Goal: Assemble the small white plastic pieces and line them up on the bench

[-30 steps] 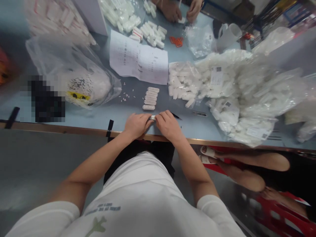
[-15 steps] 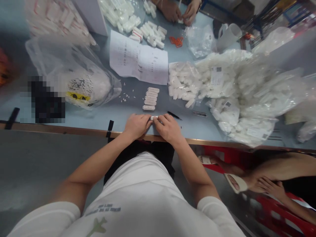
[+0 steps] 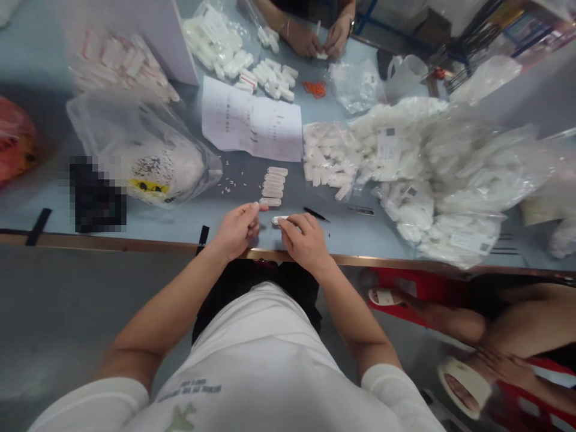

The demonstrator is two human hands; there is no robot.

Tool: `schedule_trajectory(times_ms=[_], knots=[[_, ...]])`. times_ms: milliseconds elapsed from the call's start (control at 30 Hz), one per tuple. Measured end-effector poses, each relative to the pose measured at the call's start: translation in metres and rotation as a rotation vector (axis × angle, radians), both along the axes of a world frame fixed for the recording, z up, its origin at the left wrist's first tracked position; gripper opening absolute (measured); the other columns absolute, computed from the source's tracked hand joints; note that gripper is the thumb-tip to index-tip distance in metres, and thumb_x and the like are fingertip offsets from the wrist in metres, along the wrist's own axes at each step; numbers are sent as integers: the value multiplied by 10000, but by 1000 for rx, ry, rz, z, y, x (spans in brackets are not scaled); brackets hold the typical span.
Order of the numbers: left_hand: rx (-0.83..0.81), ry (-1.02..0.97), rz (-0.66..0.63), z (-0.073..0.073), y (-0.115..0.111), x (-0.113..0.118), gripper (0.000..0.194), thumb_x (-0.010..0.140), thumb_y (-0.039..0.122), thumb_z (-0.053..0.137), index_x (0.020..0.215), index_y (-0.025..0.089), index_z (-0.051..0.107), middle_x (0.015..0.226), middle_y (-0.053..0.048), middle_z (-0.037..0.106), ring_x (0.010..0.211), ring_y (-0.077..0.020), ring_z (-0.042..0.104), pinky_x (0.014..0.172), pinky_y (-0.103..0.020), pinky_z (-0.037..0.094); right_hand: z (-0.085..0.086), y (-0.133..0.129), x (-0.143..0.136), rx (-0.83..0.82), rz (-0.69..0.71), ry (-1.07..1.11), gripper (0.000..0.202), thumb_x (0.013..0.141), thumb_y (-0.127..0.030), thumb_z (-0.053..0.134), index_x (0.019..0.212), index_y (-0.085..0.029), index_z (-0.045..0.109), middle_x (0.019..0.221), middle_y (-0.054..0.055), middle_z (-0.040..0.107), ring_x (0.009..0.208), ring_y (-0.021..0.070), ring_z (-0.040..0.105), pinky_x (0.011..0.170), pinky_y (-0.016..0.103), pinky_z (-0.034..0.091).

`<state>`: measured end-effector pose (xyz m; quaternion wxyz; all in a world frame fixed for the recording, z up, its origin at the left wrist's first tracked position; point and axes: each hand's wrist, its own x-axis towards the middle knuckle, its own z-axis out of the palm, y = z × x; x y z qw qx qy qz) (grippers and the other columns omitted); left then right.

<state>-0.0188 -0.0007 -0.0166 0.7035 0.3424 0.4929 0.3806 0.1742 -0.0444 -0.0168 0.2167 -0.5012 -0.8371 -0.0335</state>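
My right hand pinches a small white oblong plastic casing near the table's front edge; its fingers cover the right part of it. My left hand is apart from that casing, index finger stretched out and the other fingers curled, with nothing visible in it. Its fingertip is beside the nearest of a column of similar white casings; whether it touches is unclear. Tiny white pieces lie scattered beyond my left hand. Past my right hand lie black tweezers or a similar thin pointed tool and a metal tool.
Printed sheets lie behind the casings. Clear bags of white parts crowd the right side, and a plastic bag with a yellow print sits at left. Across the table, another person's hands work near orange parts. Someone sits at lower right.
My left hand has come off the casing and moved left, its index finger now extended. My right hand keeps hold of the casing. The view has shifted slightly.
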Motion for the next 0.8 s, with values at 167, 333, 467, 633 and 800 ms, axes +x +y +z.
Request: schedule_trajectory(times_ms=[167,333,467,633,800], knots=[[-252,-378,11,10,-8,9,451,897,537,629,1028,108,673,857,-68,683,756,-118,640,699,-226,512,9,-5,-20,52,9,17,170,980,-228,524,1053,-226,678,953,66,679,858,199,526,752,359,365],[-293,-466,-87,7,-16,16,498,923,588,552,1084,130,668,902,-76,713,779,-148,672,732,-266,539,10,-7,-30,-12,10,-92,194,1004,-287,508,1070,-205,671,988,78,692,881,217,522,757,385,328],[-313,-467,-140,4,-19,16,530,909,622,547,1116,148,662,936,-81,722,772,-163,685,699,-280,549,8,-10,-31,-93,19,-101,206,1013,-262,478,1017,-203,676,1000,83,692,914,223,526,767,384,323],[-288,-501,-181,5,-23,14,511,916,597,556,1153,157,660,977,-82,725,814,-173,695,705,-282,550,7,-15,-31,-143,-16,-13,227,1018,-299,480,1029,-213,690,1005,77,695,903,218,522,759,373,326],[-266,-509,-182,4,-26,15,493,928,573,554,1157,152,671,1003,-84,726,831,-160,688,733,-271,545,7,-14,-31,-213,-15,4,264,1028,-318,454,1040,-208,694,986,80,697,908,222,526,774,372,331]])
